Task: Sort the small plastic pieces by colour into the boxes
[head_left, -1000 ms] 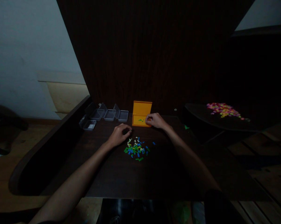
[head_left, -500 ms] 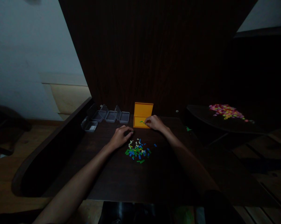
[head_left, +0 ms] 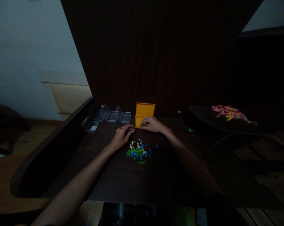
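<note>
My left hand point(head_left: 121, 137) rests on the dark table just beyond the pile of small plastic pieces. A small green piece point(head_left: 133, 130) shows at its closed thumb and fingertips. My right hand point(head_left: 152, 124) reaches over the front of the open orange box point(head_left: 145, 110), thumb and forefinger slightly apart with nothing visible between them. It covers most of the box's inside, so the green pieces in there are hidden. The pile of green, blue, white and yellow pieces point(head_left: 139, 152) lies loose on the table nearer to me.
Several clear plastic boxes point(head_left: 112, 116) with raised lids stand at the back left. One blue piece point(head_left: 157, 146) lies right of the pile. Pink and yellow bits point(head_left: 229, 113) cover part of a side shelf on the right. A tall dark panel point(head_left: 156, 56) rises behind the table.
My right hand has moved left from inside the orange box towards my left hand. The left fingertips have shifted slightly, and the green piece at them now shows.
</note>
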Demonstrator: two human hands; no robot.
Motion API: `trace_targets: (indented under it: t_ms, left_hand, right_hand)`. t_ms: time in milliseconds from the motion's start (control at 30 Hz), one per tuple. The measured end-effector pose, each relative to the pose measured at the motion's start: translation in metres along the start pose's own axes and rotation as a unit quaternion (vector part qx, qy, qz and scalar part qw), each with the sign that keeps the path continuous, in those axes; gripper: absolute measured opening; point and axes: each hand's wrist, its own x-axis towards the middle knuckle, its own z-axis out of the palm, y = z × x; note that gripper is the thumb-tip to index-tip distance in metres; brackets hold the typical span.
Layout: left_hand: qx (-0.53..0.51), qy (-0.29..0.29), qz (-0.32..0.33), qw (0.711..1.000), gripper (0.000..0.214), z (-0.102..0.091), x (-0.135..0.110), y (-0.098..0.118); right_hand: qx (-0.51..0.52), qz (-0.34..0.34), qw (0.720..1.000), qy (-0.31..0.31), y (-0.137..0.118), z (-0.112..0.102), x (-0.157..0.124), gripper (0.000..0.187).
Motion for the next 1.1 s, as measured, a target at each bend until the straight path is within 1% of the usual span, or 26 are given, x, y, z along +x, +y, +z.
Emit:
trace_targets:
  t_ms: [100, 200, 267, 433, 533, 700, 800, 900, 1000, 1100]
  left_hand:
    - [-0.005, 0.009, -0.004, 1.0, 0.02, 0.0, 0.0, -0.001]
    - [-0.004, 0.015, -0.012, 1.0, 0.02, -0.002, 0.0, 0.0]
    - [-0.006, 0.017, -0.019, 1.0, 0.02, -0.003, 0.0, 0.0]
    - [-0.022, 0.022, -0.027, 0.999, 0.016, -0.004, 0.001, -0.001]
    - [-0.024, 0.019, -0.03, 0.999, 0.012, -0.004, 0.001, -0.001]
    - [-0.014, -0.001, -0.026, 1.0, 0.01, -0.008, 0.003, 0.0]
    - [0.004, -0.041, -0.004, 0.999, 0.01, -0.016, 0.006, 0.002]
    - [0.028, -0.113, 0.019, 0.993, 0.008, -0.026, 0.009, 0.002]
    - [0.027, -0.175, 0.012, 0.984, 0.009, -0.032, 0.01, 0.0]
    - [0.011, -0.225, -0.003, 0.974, 0.009, -0.033, 0.009, -0.002]
  right_hand:
    - [0.048, -0.056, 0.997, -0.026, -0.017, 0.004, 0.002, 0.018]
    - [0.055, -0.071, 0.996, -0.029, -0.029, 0.008, 0.002, 0.016]
    - [0.042, -0.076, 0.996, -0.016, -0.034, 0.01, 0.001, 0.016]
    - [0.03, -0.085, 0.996, 0.007, -0.038, 0.012, 0.001, 0.016]
    - [0.038, -0.09, 0.995, 0.005, -0.039, 0.013, 0.001, 0.014]
    - [0.047, -0.065, 0.997, -0.01, -0.035, 0.015, 0.002, 0.011]
    - [0.032, -0.051, 0.998, -0.008, -0.029, 0.017, 0.002, 0.011]
    - [-0.018, -0.011, 1.0, 0.017, -0.018, 0.017, 0.002, 0.011]
    - [-0.075, 0.033, 0.996, 0.037, -0.006, 0.019, 0.001, 0.011]
    - [-0.104, 0.068, 0.991, 0.056, 0.007, 0.021, 0.001, 0.01]
